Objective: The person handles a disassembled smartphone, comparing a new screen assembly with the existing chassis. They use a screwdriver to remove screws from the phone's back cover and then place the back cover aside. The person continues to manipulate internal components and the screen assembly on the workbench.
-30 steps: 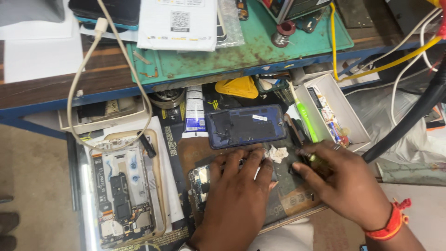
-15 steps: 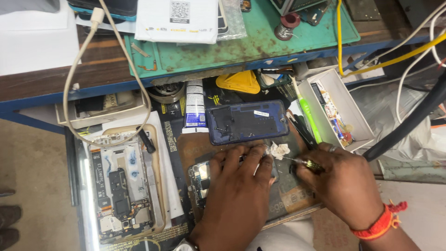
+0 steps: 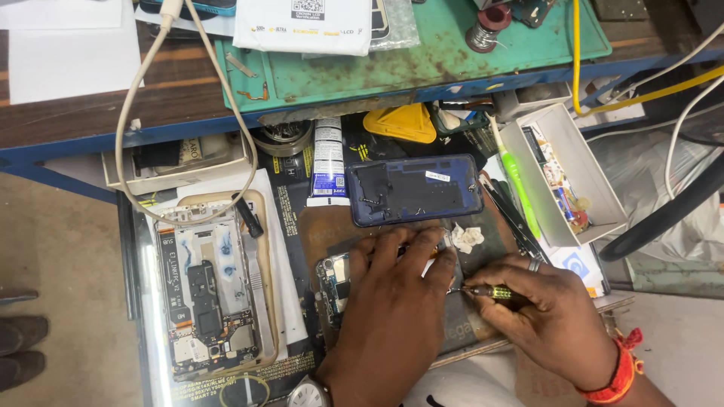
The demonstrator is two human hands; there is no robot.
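Observation:
My left hand point(image 3: 396, 301) lies flat on an opened phone point(image 3: 337, 277), pinning it to the dark work mat point(image 3: 320, 226); only the phone's left edge with its circuit parts shows past the fingers. My right hand point(image 3: 547, 316) grips a small yellow-and-black screwdriver point(image 3: 490, 292), its tip pointing left at the phone beside my left fingertips. A dark blue phone back cover point(image 3: 416, 189) lies just beyond both hands, inner side up. A crumpled white scrap point(image 3: 467, 237) sits between the cover and my fingers.
Another opened phone point(image 3: 207, 294) in a pale frame lies at left, a white cable point(image 3: 132, 113) looping above it. A white parts box point(image 3: 562, 173), green-handled tool point(image 3: 516, 185), glue tube point(image 3: 328, 158) and yellow pick point(image 3: 401, 123) ring the mat. A green mat point(image 3: 422, 64) covers the shelf behind.
My right hand has shifted a little left, bringing the screwdriver tip to the phone by my left fingers. My left hand stays pressed on the phone.

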